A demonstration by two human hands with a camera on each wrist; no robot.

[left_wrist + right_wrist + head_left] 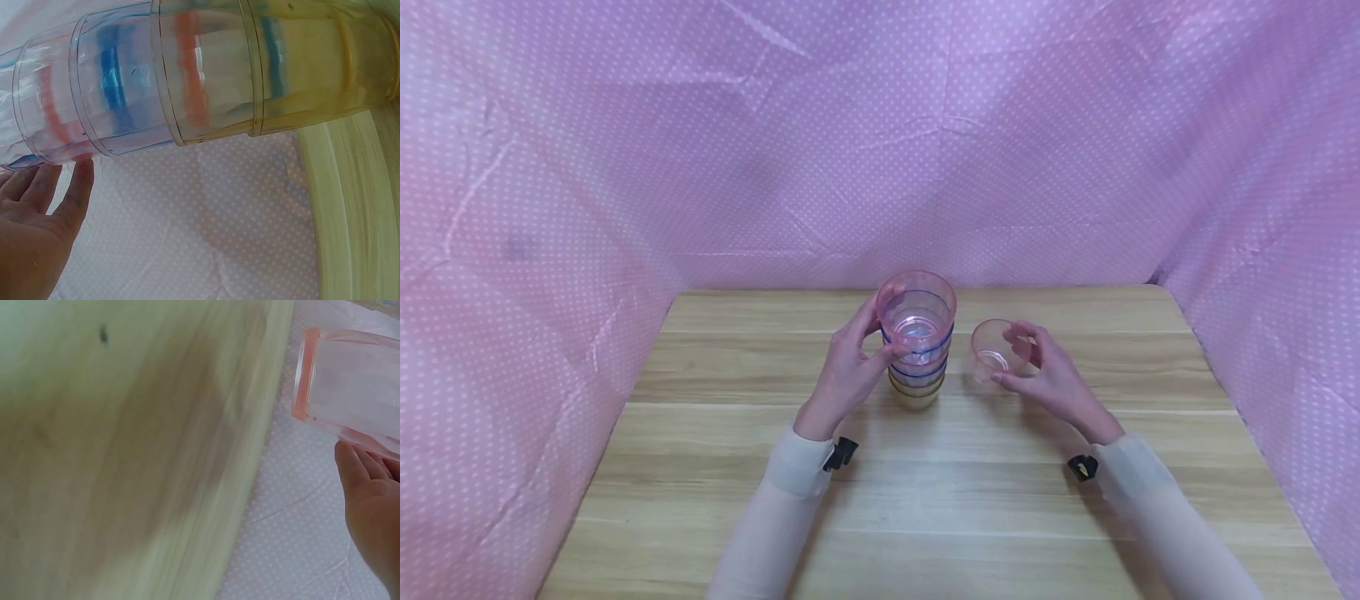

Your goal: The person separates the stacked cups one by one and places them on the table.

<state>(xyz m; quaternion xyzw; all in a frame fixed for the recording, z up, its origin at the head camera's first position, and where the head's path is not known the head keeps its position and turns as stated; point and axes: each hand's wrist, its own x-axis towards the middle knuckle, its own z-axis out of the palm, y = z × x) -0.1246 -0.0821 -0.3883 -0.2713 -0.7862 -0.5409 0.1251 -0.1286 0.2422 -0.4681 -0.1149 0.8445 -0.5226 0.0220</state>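
Observation:
A tall stack of nested see-through cups (916, 367) stands on the wooden table, with yellowish cups at the bottom and pink and blue rims above. My left hand (850, 362) grips the stack near its top, thumb at the front and fingers around the far left side. In the left wrist view, the stacked cups (206, 75) show blue and red bands, and the left fingertips (80, 181) touch one of the upper cups. To the right, my right hand (1052, 379) holds a single clear pink cup (1000, 348) by its side, apart from the stack and raised off the table.
The wooden table (925, 517) has its far edge just behind the stack. Pink cloth (820, 150) with white dots hangs behind and on both sides. A black strap piece (841, 454) is on the left cuff and another black piece (1082, 467) on the right cuff.

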